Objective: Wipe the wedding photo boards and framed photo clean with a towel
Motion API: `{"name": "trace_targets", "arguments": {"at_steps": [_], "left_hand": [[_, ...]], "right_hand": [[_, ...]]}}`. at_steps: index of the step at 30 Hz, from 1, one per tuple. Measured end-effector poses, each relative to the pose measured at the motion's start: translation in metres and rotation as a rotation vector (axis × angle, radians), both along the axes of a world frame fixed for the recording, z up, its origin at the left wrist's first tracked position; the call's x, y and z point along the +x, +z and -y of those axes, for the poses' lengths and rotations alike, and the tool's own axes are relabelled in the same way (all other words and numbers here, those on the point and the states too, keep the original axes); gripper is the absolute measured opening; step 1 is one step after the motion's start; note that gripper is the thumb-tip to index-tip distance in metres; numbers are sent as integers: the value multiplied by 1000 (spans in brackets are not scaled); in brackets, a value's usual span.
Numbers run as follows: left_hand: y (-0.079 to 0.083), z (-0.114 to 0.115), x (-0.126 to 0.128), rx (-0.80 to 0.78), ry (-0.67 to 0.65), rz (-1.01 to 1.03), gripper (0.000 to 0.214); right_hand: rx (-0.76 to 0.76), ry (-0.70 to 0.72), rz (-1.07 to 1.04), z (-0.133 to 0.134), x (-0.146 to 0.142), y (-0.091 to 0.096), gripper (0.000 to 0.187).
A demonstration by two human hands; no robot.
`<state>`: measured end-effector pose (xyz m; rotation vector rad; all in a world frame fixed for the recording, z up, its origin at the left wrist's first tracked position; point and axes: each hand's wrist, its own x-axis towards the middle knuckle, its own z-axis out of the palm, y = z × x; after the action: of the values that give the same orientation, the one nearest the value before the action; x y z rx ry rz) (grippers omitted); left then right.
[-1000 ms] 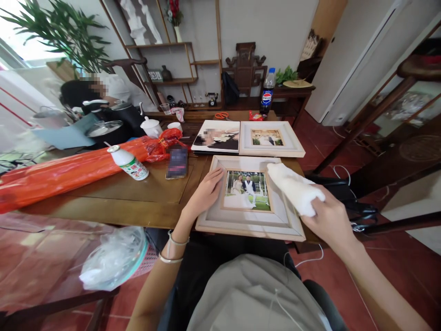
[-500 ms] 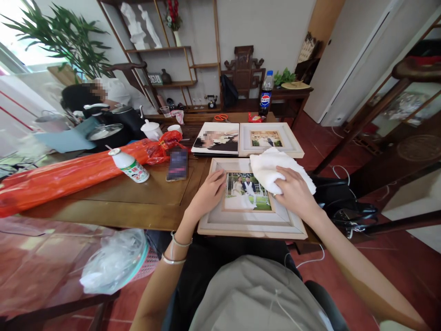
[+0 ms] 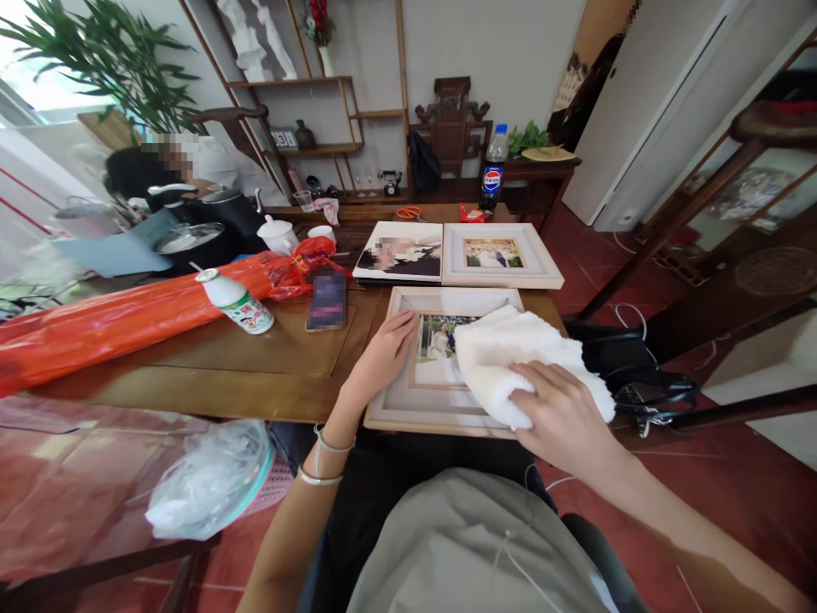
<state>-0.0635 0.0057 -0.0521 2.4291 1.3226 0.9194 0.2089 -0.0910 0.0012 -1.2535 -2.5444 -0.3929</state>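
A pale picture frame [image 3: 396, 407] with a photo of a couple outdoors lies at the table's front edge. My left hand [image 3: 385, 351] rests on its left side, fingers stretched flat over the border. A white cloth [image 3: 504, 345] is bunched in my right hand [image 3: 555, 413], which presses it on the right part of the frame. The cloth hides the frame's right side and part of the photo. Behind it lie a second framed photo [image 3: 536, 260] and a photo album or print [image 3: 399, 264], side by side.
On the left lie a phone [image 3: 327, 302], a white bottle [image 3: 236, 302] and a long red plastic-wrapped bundle [image 3: 140, 315]. A cola bottle [image 3: 492, 170] and orange scissors [image 3: 409, 213] are at the back. Below the table stands a lined basket [image 3: 210, 485]. Another person [image 3: 217, 170] sits at the far left.
My right hand has moved down toward me and slightly right with the cloth, which now covers more of the photo and the frame's lower right. My left hand stays in place.
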Motion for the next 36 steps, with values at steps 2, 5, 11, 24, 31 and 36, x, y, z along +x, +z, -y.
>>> {"name": "trace_targets", "arguments": {"at_steps": [2, 5, 11, 24, 31, 36], "left_hand": [[1, 0, 0, 6, -11, -5, 41], [2, 0, 0, 16, -17, -2, 40], [4, 2, 2, 3, -3, 15, 41], [2, 0, 3, 0, -5, 18, 41], [2, -5, 11, 10, -6, 2, 40], [1, -10, 10, 36, 7, 17, 37]], "right_hand": [[32, -57, -20, -3, 0, 0, 17], [90, -196, -46, -30, 3, -1, 18], [-32, -145, 24, -82, -4, -4, 36], [-183, 45, -44, -1, -17, -3, 39], [-19, -140, 22, -92, 4, -4, 38], [-112, -47, 142, -71, -15, 0, 39]]}}
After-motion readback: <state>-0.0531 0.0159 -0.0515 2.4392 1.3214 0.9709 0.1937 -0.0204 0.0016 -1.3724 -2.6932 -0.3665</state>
